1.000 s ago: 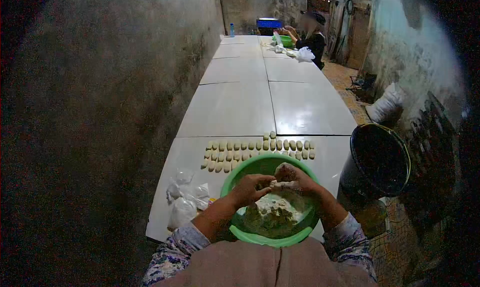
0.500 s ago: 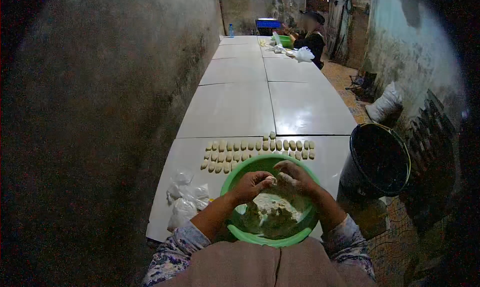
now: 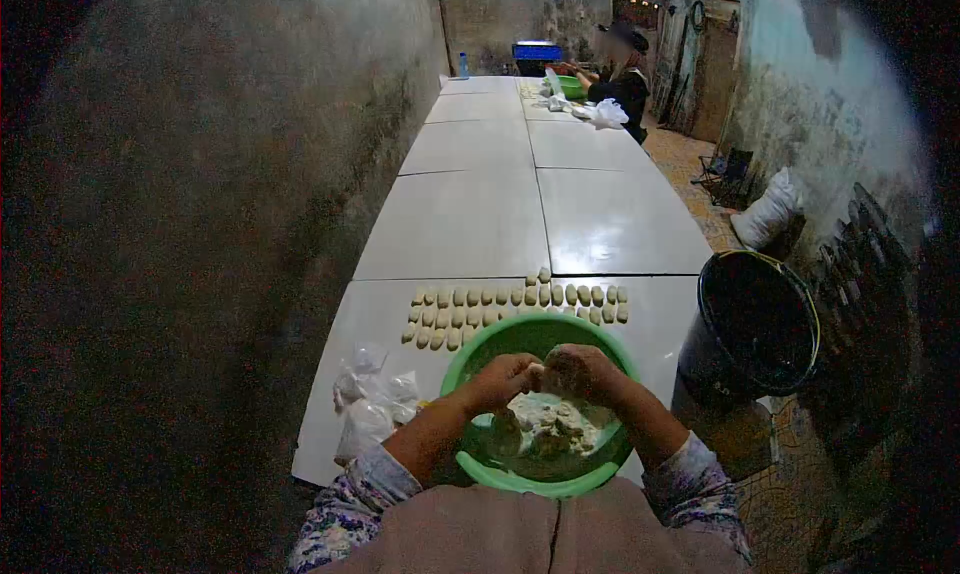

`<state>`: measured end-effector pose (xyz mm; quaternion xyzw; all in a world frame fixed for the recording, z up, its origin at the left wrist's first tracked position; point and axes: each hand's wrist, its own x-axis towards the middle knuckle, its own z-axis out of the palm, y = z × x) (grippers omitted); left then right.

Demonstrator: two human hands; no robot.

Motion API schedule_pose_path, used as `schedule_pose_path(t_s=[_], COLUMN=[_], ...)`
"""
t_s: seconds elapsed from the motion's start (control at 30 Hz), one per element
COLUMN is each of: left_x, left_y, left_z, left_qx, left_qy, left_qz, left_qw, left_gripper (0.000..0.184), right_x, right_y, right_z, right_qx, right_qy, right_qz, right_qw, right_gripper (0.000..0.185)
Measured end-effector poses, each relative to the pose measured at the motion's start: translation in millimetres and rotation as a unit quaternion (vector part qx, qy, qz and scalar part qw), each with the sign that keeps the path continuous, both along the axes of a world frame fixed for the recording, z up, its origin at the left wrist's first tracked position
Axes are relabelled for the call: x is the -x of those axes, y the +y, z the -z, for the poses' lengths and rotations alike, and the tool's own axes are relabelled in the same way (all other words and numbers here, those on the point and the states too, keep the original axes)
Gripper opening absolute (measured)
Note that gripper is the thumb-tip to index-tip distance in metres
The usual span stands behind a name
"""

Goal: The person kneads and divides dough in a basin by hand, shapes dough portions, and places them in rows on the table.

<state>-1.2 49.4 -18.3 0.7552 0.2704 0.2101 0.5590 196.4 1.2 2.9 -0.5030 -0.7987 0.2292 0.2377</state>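
A green basin point(image 3: 548, 488) stands at the table's near edge, with white flour and lumps of dough point(image 3: 550, 424) in it. Over its middle, my left hand point(image 3: 502, 382) pinches a small pale piece of dough point(image 3: 535, 370). My right hand point(image 3: 585, 374) is curled against the other side of that piece, its fingers bent and partly hidden. Just beyond the basin, several small oval dough pieces point(image 3: 487, 297) lie in rows on the white table point(image 3: 450, 224).
Plastic bags point(image 3: 365, 424) lie left of the basin. A black bucket point(image 3: 757, 324) stands at the table's right edge. At the far end a person point(image 3: 625, 84) works by another green basin point(image 3: 571, 87). A white sack point(image 3: 770, 209) rests against the right wall.
My right hand has closed in toward my left hand around the dough piece. The far person's head and arms have shifted. The view has tilted slightly.
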Motion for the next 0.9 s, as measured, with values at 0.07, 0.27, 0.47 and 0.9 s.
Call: schedule_pose_path(t_s=[0.07,0.27,0.47,0.9], left_x=[1,3,4,5], left_y=[-3,13,2,-2], left_z=[-7,27,8,-2], left_qx=[-0.033,-0.187,-0.03,0.063], left_qy=[0.001,0.029,0.068,0.067], left_qz=[0.001,-0.006,0.019,0.052], left_qw=[0.999,0.982,0.997,0.994], left_gripper=[0.031,0.032,0.031,0.036], right_x=[-3,-1,-1,-2], right_y=[2,-1,3,10], right_z=[2,4,9,31], right_qx=[-0.004,0.002,-0.025,-0.018], right_qy=[0.016,0.145,0.065,-0.004], right_qz=[-0.015,-0.01,-0.056,-0.035], right_qw=[1.0,0.989,0.996,0.999], right_gripper=[0.023,0.028,0.022,0.026])
